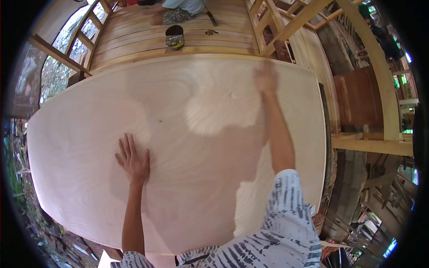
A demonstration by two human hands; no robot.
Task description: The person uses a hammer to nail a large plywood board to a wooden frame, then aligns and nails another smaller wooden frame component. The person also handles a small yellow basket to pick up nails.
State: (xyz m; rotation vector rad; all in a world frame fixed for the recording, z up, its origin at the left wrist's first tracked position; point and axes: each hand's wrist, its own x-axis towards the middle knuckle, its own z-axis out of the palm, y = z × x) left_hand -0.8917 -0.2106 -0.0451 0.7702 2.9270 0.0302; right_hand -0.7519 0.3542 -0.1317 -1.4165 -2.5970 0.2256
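A large pale plywood sheet [178, 178] fills the space in front of me, with light wood grain and a few small knots. My left hand [134, 161] lies flat on its left middle part, fingers spread and nothing held. Reaching to the far edge of the sheet, right of centre, is my right hand [267, 78]. Motion smears its fingers, and I make out nothing held in it. My arms and body cast a shadow across the sheet.
Beyond the sheet lies a plank floor [214, 38] with an open tin [174, 37] and a small dark object [211, 32]. Another person [181, 11] is low on the floor at the far side. Timber framing [375, 145] stands at right and left.
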